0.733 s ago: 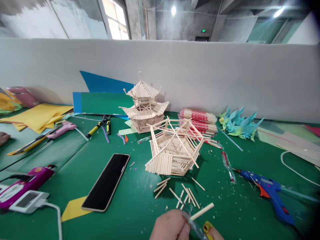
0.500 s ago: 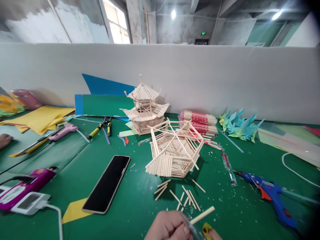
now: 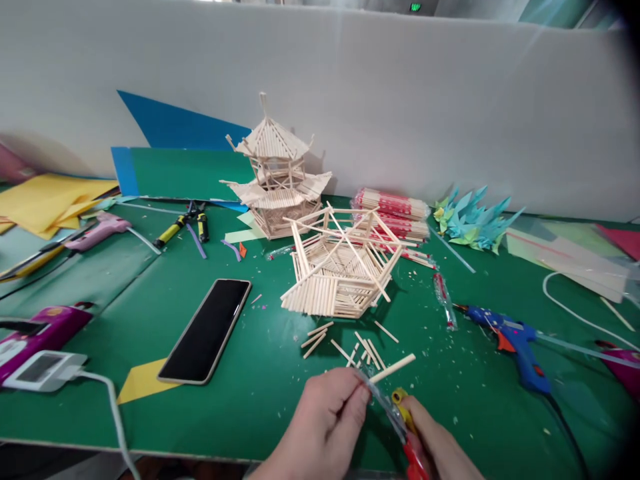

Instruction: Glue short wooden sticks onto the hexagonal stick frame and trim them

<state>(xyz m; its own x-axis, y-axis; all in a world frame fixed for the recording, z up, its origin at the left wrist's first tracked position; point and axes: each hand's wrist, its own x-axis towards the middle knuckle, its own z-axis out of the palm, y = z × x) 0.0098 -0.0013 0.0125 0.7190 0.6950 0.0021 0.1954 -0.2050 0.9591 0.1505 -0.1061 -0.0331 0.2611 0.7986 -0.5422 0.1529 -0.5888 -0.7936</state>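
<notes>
My left hand is at the near edge of the green table, its fingers pinched on a short wooden stick that points up to the right. My right hand is closed on a cutting tool with yellow and red handles, whose blades meet the stick beside the left fingertips. Just beyond the hands lie several loose cut stick pieces. Behind them stands a half-built hexagonal frame of sticks, and farther back a finished two-tier stick pagoda.
A black phone lies left of centre. A blue glue gun with its cable lies at right. Packs of sticks, paper cranes, yellow-handled pliers, a pink glue gun, coloured paper and a white charger surround the work.
The camera has tilted down, so both hands and the table's near edge show more fully. The hands still hold the stick and the cutter together.
</notes>
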